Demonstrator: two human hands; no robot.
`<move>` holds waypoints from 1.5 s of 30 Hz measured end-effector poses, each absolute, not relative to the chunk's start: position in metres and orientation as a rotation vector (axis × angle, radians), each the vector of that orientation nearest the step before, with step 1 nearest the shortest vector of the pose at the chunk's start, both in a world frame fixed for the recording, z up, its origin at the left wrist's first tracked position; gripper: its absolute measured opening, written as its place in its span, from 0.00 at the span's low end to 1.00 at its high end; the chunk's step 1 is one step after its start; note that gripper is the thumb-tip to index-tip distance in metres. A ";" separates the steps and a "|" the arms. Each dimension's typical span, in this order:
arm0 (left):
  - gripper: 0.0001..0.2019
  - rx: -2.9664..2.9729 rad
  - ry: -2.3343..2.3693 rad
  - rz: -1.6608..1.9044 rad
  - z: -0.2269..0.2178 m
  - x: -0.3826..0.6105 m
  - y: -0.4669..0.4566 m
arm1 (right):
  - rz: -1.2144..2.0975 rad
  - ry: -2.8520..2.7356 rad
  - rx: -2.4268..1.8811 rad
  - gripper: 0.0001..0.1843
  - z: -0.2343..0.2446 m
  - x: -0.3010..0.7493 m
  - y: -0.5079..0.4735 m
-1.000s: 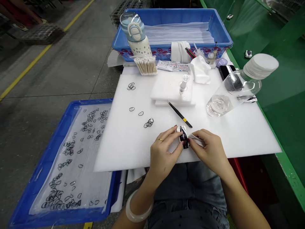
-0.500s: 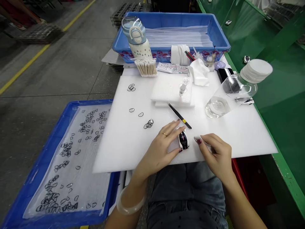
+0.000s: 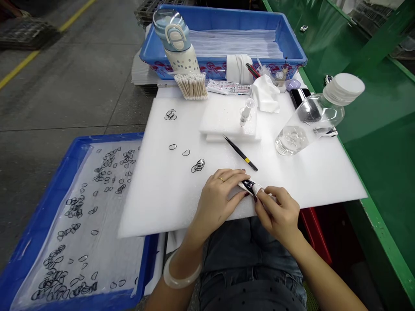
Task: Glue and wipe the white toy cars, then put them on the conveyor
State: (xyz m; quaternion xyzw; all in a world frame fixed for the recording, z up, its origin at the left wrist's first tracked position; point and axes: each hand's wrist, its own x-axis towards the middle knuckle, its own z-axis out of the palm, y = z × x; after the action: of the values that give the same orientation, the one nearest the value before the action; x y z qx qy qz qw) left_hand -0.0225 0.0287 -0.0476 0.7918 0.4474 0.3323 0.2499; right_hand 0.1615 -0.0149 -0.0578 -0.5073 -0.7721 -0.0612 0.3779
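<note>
A small black-and-white toy car [image 3: 248, 185] lies tilted at the front of the white foam board. My left hand [image 3: 221, 194] grips its left end between thumb and fingers. With my right hand [image 3: 278, 211] I pinch a white cloth [image 3: 257, 188] and press it onto the car's right end, partly covering it. Black tweezers [image 3: 240, 152] with a yellow band lie just beyond the car. Thin black rings [image 3: 198, 165] sit on the board to the left, some piled and some single.
At the right stands a clear bottle [image 3: 293, 140] with liquid. Cotton swabs [image 3: 191, 86], a spotted drink bottle [image 3: 181, 58] and a blue bin [image 3: 214, 17] are at the back. A foam block [image 3: 223, 114] holds a small vial. Lower left, a blue tray [image 3: 48, 207] carries many black rings.
My right hand has moved left, bringing the cloth onto the car. The car has turned from upright in view to slanting, and my left fingers have closed on it. The camera view shifted slightly.
</note>
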 end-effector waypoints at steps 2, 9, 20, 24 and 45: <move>0.18 2.145 1.231 0.902 -0.047 -0.022 0.029 | -0.129 -2.028 -1.252 0.07 -0.055 0.162 -0.017; 0.17 2.116 1.236 0.922 -0.048 -0.021 0.028 | -0.069 -1.915 -1.315 0.10 -0.055 0.167 -0.015; 0.16 2.097 1.239 0.919 -0.050 -0.023 0.028 | 0.261 -2.215 -1.124 0.11 -0.022 0.200 -0.007; 0.15 2.090 1.235 0.914 -0.049 -0.023 0.027 | -0.245 -2.106 -1.543 0.16 -0.005 0.221 0.010; 0.15 2.092 1.233 0.901 -0.047 -0.025 0.027 | -0.230 -1.579 -1.957 0.08 -0.042 0.246 0.043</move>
State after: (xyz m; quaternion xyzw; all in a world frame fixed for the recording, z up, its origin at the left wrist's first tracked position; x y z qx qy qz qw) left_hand -0.0246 0.0272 -0.0472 0.7773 0.4579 0.3346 0.2724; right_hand 0.2458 0.0426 -0.0423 -0.7384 -0.5960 -0.0867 0.3033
